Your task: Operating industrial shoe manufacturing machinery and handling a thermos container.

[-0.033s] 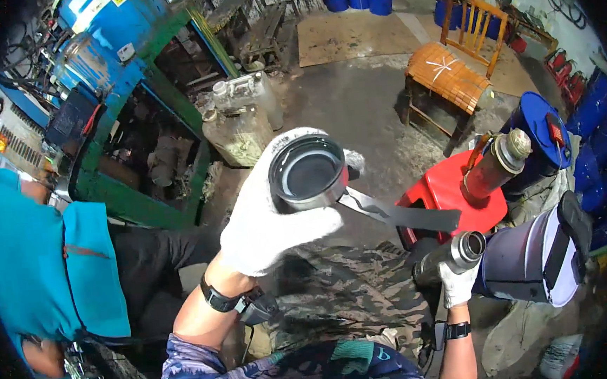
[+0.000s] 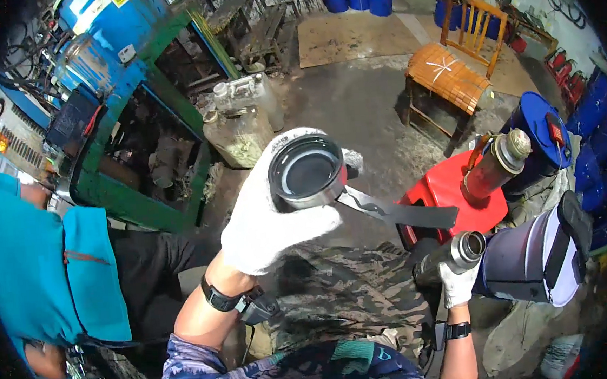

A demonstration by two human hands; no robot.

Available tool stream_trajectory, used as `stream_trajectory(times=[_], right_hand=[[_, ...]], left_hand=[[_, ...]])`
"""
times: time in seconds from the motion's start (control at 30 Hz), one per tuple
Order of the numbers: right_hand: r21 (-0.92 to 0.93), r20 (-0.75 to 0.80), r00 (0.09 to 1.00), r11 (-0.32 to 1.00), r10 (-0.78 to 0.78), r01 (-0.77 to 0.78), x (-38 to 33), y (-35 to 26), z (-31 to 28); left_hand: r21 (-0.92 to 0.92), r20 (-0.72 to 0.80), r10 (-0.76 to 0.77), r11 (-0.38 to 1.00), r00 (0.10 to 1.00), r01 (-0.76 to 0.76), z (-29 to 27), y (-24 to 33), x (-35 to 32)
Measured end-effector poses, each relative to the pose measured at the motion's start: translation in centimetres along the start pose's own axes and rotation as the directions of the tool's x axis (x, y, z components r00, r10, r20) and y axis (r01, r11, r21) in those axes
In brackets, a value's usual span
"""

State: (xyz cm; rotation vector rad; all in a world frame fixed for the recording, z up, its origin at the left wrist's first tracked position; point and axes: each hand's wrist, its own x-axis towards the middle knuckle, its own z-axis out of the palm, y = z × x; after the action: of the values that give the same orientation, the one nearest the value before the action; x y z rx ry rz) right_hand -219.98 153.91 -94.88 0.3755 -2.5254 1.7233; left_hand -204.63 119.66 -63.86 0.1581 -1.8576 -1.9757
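Shift: nothing has visibly moved since the earlier frame; both your gloved hands hold as before.
Left hand [image 2: 267,217]: wrapped tight around a metal cup [image 2: 307,171], raised at centre frame.
Cup: round, dull steel, dark inside, mouth facing you; a flat dark handle [image 2: 398,213] runs out toward 4 o'clock.
Right hand [image 2: 458,282]: closed on a steel cylinder [image 2: 456,253] at 4 o'clock, its open end tilted up.
Edges: red stool [image 2: 448,193] just past the handle tip; green machine frame [image 2: 146,207] at 9 o'clock.
Room: bare concrete floor [image 2: 360,94] at 12 o'clock, wooden chair [image 2: 450,66] at 1 o'clock.
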Motion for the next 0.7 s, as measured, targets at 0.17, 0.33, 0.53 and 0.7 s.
stream_trajectory(times=[0.17, 0.33, 0.53, 0.7], right_hand=[[0.010, -0.002, 0.999, 0.999, -0.032, 0.032, -0.2, 0.4, -0.8], [-0.040, -0.006, 0.998, 0.998, -0.056, 0.055, 0.1, 0.0, -0.2], [-0.234, 0.061, 0.976, 0.948, -0.209, 0.218, 0.5, 0.2, 0.9], [-0.522, 0.142, 0.914, 0.756, -0.379, 0.395, 0.1, 2.7, 1.7]], left_hand=[[-0.085, 0.014, 0.022, 0.996, 1.000, -0.020, 0.4, -0.6, 0.0], [0.030, 0.015, 0.074, 0.997, 0.997, -0.074, 0.0, -1.1, -0.1], [0.076, 0.040, 0.012, 0.997, 0.999, -0.015, 0.4, -1.2, -0.7], [0.279, 0.155, 0.038, 0.957, 0.987, -0.081, -0.4, -2.5, -1.6]])
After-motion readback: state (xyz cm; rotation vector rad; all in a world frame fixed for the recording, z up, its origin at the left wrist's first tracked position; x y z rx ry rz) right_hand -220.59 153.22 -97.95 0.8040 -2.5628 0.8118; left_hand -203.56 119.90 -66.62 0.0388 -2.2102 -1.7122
